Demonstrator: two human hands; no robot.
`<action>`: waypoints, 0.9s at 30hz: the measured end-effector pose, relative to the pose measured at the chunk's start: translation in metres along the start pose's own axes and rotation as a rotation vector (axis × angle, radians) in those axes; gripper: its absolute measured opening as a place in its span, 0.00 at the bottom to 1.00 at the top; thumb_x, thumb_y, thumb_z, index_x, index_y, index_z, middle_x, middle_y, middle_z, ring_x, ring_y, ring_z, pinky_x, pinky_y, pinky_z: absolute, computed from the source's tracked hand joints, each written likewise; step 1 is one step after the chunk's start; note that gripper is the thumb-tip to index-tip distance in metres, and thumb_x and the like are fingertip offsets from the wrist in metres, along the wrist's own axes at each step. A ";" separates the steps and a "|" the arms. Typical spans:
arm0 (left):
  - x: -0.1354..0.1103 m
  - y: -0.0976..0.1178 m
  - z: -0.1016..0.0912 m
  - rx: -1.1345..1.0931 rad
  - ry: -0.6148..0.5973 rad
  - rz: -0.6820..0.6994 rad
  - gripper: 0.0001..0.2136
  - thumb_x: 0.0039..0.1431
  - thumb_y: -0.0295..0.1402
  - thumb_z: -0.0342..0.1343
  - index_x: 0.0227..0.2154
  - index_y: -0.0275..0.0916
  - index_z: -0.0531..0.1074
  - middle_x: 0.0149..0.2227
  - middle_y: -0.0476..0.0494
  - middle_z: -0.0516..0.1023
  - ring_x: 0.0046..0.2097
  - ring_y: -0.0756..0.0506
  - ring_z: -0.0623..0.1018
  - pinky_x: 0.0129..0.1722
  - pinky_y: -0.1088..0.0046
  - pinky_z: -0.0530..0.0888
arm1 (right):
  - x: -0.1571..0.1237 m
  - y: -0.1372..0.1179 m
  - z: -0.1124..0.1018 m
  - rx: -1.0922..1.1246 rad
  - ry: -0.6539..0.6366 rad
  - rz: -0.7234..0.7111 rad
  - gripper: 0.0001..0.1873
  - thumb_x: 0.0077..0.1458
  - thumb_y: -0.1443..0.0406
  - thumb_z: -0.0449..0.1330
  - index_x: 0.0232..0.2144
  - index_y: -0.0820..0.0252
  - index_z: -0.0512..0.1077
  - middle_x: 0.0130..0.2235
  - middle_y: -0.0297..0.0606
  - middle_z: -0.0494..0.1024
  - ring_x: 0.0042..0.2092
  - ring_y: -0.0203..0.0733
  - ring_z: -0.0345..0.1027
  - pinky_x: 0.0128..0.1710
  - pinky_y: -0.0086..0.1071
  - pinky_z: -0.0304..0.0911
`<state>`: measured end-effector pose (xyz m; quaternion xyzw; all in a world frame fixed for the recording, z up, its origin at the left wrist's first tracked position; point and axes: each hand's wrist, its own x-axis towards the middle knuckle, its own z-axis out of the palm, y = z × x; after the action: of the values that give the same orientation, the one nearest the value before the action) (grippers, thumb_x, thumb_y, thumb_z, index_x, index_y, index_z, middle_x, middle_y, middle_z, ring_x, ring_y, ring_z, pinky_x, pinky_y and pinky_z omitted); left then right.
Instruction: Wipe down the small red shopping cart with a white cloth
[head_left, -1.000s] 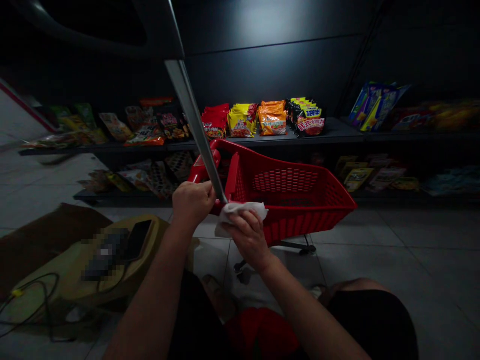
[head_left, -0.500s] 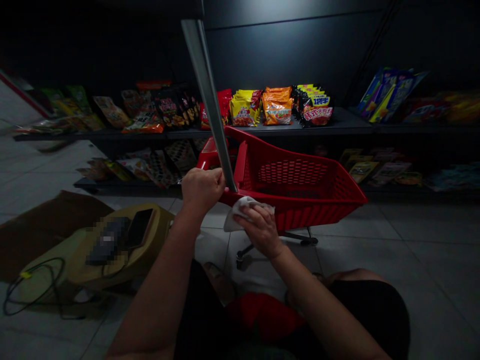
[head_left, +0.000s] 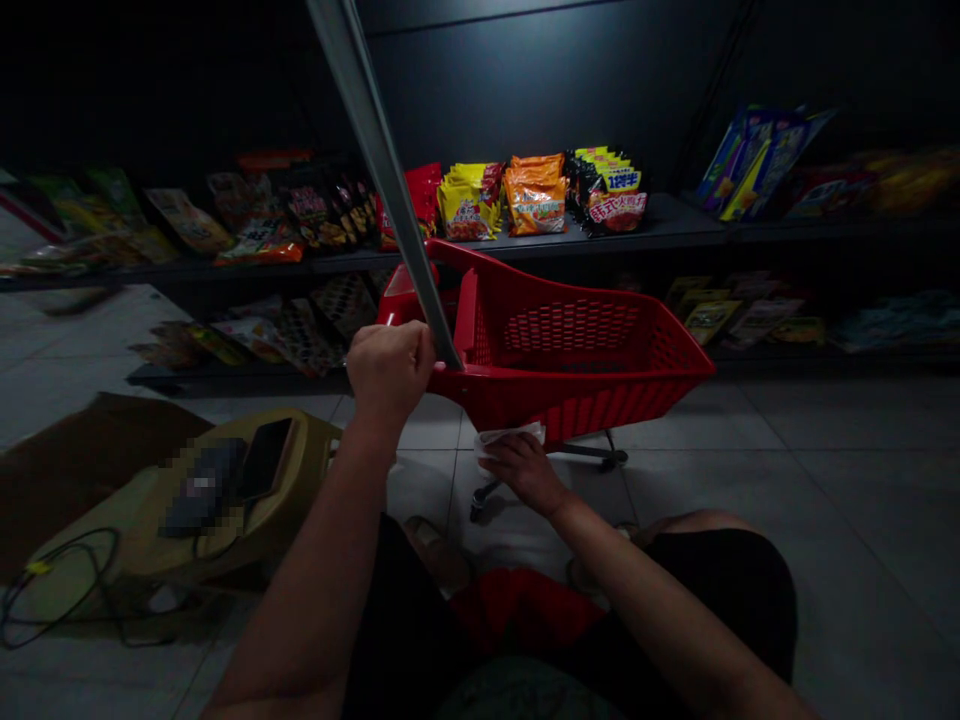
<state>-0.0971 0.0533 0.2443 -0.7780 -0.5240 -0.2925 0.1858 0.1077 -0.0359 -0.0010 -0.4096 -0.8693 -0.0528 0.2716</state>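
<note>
A small red shopping cart (head_left: pixel 600 400) with slotted walls stands in front of me, its basket pointing right. My left hand (head_left: pixel 391 368) is closed in a fist round the cart's handle, by the foot of a grey metal pole (head_left: pixel 386 185). Lower down, my right hand (head_left: pixel 526 472) presses a crumpled white cloth (head_left: pixel 514 434) against the underside of the cart's near side. The fingers lie over the cloth and hide part of it.
Snack packets (head_left: pixel 536 195) fill a dark shelf (head_left: pixel 675 222) behind the cart. At left, a yellowish stool (head_left: pixel 300 450) bears a phone (head_left: pixel 266 460) and a blurred-out dark item. A black cable (head_left: pixel 97 560) lies nearby. The cart's wheels (head_left: pixel 480 500) rest on floor tiles.
My right hand and the cloth have moved down the cart's near side, from just under the rim to its lower part. My left hand keeps its hold; the whole view has shifted slightly.
</note>
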 end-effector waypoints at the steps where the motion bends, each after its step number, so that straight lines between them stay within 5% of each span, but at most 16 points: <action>1: -0.007 0.002 0.000 -0.063 0.074 0.010 0.14 0.67 0.36 0.44 0.35 0.40 0.74 0.35 0.40 0.78 0.43 0.41 0.76 0.50 0.60 0.67 | -0.001 0.000 0.003 -0.002 -0.009 0.003 0.18 0.62 0.66 0.62 0.53 0.47 0.74 0.56 0.37 0.77 0.58 0.45 0.63 0.59 0.45 0.56; 5: -0.038 0.023 -0.005 -0.237 0.280 0.174 0.09 0.66 0.31 0.50 0.47 0.42 0.71 0.49 0.37 0.76 0.58 0.40 0.71 0.61 0.54 0.64 | -0.029 0.002 0.025 0.039 -0.173 0.099 0.13 0.62 0.66 0.61 0.49 0.50 0.76 0.55 0.37 0.76 0.57 0.44 0.64 0.55 0.42 0.60; 9: -0.045 0.057 -0.007 -0.216 0.055 0.536 0.17 0.67 0.28 0.48 0.56 0.48 0.67 0.57 0.44 0.74 0.65 0.43 0.66 0.67 0.55 0.60 | -0.045 -0.002 0.039 0.091 -0.160 0.267 0.11 0.62 0.65 0.62 0.46 0.48 0.78 0.53 0.35 0.77 0.55 0.44 0.65 0.54 0.41 0.61; 12: -0.032 0.079 0.001 -0.122 -0.054 0.562 0.20 0.69 0.29 0.45 0.62 0.41 0.63 0.58 0.39 0.75 0.63 0.41 0.70 0.67 0.54 0.57 | -0.030 -0.005 0.037 0.083 -0.020 0.207 0.19 0.61 0.66 0.62 0.54 0.46 0.74 0.57 0.37 0.75 0.59 0.46 0.62 0.58 0.44 0.57; 17: -0.010 0.093 0.013 0.044 -0.218 0.520 0.13 0.69 0.32 0.45 0.44 0.36 0.74 0.34 0.41 0.78 0.39 0.42 0.78 0.54 0.58 0.66 | -0.030 0.004 0.037 0.063 -0.091 0.155 0.15 0.61 0.67 0.61 0.50 0.49 0.76 0.53 0.36 0.78 0.55 0.45 0.66 0.56 0.43 0.59; 22: -0.001 0.092 0.013 0.074 -0.280 0.594 0.07 0.65 0.26 0.49 0.34 0.39 0.72 0.29 0.44 0.76 0.33 0.42 0.77 0.38 0.62 0.65 | -0.058 0.013 0.033 0.057 -0.101 0.300 0.08 0.58 0.69 0.62 0.37 0.54 0.81 0.46 0.38 0.81 0.49 0.44 0.70 0.51 0.39 0.64; 27: -0.008 0.088 0.007 0.091 -0.245 0.610 0.06 0.63 0.25 0.50 0.34 0.39 0.71 0.29 0.44 0.76 0.33 0.40 0.77 0.36 0.61 0.65 | -0.017 -0.006 -0.008 0.101 0.253 0.257 0.15 0.61 0.68 0.61 0.47 0.45 0.78 0.51 0.35 0.78 0.55 0.42 0.65 0.58 0.40 0.59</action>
<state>-0.0160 0.0180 0.2349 -0.9192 -0.2982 -0.1040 0.2351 0.1152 -0.0545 -0.0024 -0.4932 -0.7702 -0.0249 0.4037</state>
